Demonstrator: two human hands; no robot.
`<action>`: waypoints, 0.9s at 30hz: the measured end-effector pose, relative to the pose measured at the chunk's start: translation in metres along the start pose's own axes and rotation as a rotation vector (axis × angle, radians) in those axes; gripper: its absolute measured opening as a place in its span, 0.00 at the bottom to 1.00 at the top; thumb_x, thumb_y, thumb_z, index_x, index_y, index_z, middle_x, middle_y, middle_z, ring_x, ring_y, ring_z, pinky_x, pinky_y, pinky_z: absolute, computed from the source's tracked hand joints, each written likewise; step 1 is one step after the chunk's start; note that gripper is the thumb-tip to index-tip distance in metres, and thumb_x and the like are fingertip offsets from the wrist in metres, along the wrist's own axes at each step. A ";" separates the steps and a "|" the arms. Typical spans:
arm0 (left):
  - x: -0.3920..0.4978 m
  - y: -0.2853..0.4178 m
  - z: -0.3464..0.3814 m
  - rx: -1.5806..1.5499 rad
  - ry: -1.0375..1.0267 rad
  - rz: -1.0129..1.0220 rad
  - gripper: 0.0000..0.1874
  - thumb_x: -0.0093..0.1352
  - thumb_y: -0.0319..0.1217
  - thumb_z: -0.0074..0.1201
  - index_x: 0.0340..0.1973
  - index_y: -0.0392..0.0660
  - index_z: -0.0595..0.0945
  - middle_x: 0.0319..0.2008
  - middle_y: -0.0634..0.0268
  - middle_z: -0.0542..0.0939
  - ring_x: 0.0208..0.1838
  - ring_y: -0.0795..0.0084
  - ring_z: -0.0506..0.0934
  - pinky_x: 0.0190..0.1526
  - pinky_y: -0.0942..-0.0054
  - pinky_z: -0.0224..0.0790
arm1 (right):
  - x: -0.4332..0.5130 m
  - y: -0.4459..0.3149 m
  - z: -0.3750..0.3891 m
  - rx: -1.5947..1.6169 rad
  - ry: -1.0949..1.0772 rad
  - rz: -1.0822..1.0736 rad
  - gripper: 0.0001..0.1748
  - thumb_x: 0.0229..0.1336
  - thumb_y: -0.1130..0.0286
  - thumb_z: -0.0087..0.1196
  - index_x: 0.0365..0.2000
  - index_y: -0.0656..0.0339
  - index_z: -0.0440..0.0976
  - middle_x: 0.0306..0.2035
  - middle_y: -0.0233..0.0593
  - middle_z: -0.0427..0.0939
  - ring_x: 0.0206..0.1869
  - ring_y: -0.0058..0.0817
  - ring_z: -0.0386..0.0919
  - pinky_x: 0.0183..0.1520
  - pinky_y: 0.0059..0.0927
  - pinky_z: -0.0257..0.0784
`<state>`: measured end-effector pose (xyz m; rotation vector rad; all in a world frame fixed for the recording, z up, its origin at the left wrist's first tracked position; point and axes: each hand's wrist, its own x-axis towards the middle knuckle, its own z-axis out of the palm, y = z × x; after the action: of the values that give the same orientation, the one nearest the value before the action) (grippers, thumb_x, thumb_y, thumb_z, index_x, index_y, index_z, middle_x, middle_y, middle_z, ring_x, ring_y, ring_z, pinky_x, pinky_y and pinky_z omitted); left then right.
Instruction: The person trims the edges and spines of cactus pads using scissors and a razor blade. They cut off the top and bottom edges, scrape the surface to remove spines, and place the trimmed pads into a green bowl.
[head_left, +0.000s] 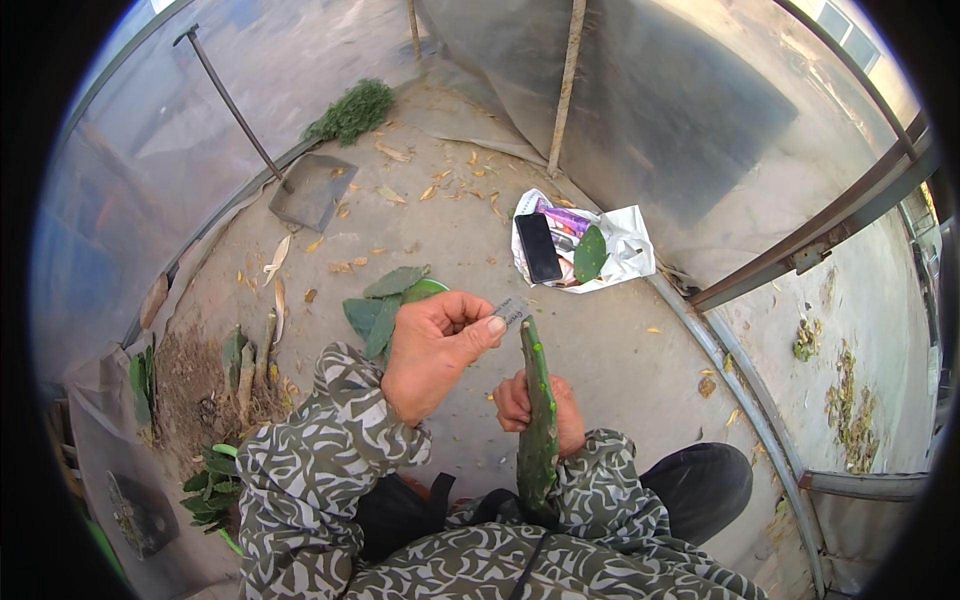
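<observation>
My left hand (442, 349) pinches a small thin metal blade (511, 310) that bears writing; it looks like a razor blade. My right hand (541, 409) grips a long green cactus pad (537, 420), held upright and edge-on to me. The blade is close to the pad's top edge; whether they touch I cannot tell. Behind my left hand, several cactus pads (384, 319) lie on a green-rimmed container (427, 287), mostly hidden by the pads and the hand.
A white plastic bag (626, 240) on the ground bears a black phone (538, 247) and a small cactus pad (590, 254). A long-handled dustpan (313, 193) stands back left. Rooted stems (246, 375) and more pads (212, 487) are at left. A metal rail (720, 352) curves along the right.
</observation>
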<state>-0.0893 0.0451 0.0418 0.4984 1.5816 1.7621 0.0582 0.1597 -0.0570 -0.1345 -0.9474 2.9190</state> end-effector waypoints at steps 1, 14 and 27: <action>0.000 0.000 0.001 -0.003 0.000 0.000 0.07 0.71 0.27 0.63 0.39 0.35 0.82 0.30 0.69 0.82 0.31 0.86 0.75 0.32 0.84 0.66 | 0.000 0.000 0.000 0.008 -0.008 0.007 0.30 0.73 0.43 0.44 0.23 0.58 0.62 0.20 0.30 0.59 0.25 0.22 0.55 0.25 0.24 0.54; 0.000 -0.001 0.004 0.061 -0.006 0.058 0.06 0.71 0.24 0.61 0.39 0.34 0.82 0.31 0.68 0.82 0.33 0.84 0.77 0.36 0.83 0.71 | 0.000 0.003 0.000 0.059 -0.042 0.007 0.28 0.76 0.49 0.41 0.23 0.59 0.62 0.21 0.33 0.60 0.23 0.21 0.54 0.25 0.23 0.53; 0.003 0.003 0.005 -0.122 -0.028 -0.103 0.06 0.70 0.26 0.62 0.36 0.35 0.81 0.27 0.65 0.79 0.24 0.84 0.68 0.25 0.82 0.56 | 0.000 0.005 0.000 0.052 -0.034 0.076 0.29 0.78 0.49 0.37 0.23 0.59 0.62 0.20 0.33 0.60 0.22 0.21 0.53 0.25 0.24 0.53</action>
<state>-0.0890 0.0506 0.0452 0.3747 1.4451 1.7532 0.0577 0.1560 -0.0603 -0.1204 -0.8886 3.0220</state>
